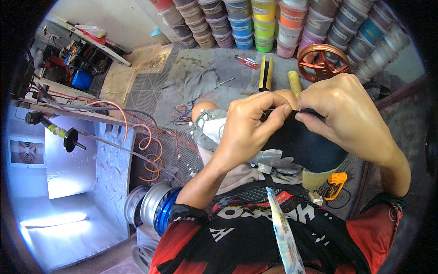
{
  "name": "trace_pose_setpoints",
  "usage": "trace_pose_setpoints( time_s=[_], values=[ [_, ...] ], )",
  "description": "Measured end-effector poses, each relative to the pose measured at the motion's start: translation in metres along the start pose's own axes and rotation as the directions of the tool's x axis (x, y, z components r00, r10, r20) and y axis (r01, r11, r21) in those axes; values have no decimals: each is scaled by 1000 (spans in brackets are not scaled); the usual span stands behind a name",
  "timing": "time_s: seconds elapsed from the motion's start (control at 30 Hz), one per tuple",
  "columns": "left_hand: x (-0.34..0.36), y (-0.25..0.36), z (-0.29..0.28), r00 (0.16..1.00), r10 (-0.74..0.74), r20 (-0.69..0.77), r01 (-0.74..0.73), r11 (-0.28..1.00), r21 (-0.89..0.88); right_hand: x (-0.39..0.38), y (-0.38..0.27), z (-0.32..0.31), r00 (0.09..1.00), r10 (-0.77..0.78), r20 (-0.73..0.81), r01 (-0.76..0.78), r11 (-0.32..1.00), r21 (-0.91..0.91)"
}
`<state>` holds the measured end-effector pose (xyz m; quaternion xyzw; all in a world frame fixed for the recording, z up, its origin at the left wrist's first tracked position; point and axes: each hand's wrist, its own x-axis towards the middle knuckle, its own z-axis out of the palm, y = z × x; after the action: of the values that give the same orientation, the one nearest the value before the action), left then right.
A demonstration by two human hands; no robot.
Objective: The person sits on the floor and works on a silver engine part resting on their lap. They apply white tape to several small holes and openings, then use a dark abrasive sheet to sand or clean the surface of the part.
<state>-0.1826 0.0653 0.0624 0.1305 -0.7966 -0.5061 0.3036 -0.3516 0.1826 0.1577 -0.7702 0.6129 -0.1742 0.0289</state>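
Note:
My left hand [255, 125] and my right hand [340, 109] meet in front of my lap, thumbs and fingers pinched. Between their fingertips runs a thin black strip [294, 111]; most of it is hidden by the fingers, and its exact kind is unclear. Dark cloth [303, 146] lies below the hands. Left of my left hand, a grey metal plate with round holes [205, 132] rests by my leg. Just beyond the hands are a gold split tube [265, 75] and a shorter gold tube [294, 83].
A bronze spoked wheel [323, 63] stands before stacked coloured tubs [264, 27]. A red marker-like tool [247, 61] lies on the grey mat [169, 100]. An orange power tool [336, 185] sits at right. Metal rims [155, 205] and a coiled orange hose [148, 155] are at left.

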Motion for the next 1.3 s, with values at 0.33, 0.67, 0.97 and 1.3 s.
trace_pose_setpoints(
  time_s=[0.33,0.67,0.97,1.3],
  values=[
    [-3,12,2,997,-64,-48,65,998,2,6,9,-6,999,15,43,-14,1000,-18],
    [-4,4,4,989,22,-144,-7,995,104,4,-8,-8,999,-43,-33,42,999,-21],
    [-4,-8,5,967,-252,-45,242,957,-161,4,-6,-7,998,-46,-41,45,998,-43],
    [-10,4,-2,981,-195,3,194,971,-137,13,5,-17,995,-92,26,91,995,38]
  ],
)
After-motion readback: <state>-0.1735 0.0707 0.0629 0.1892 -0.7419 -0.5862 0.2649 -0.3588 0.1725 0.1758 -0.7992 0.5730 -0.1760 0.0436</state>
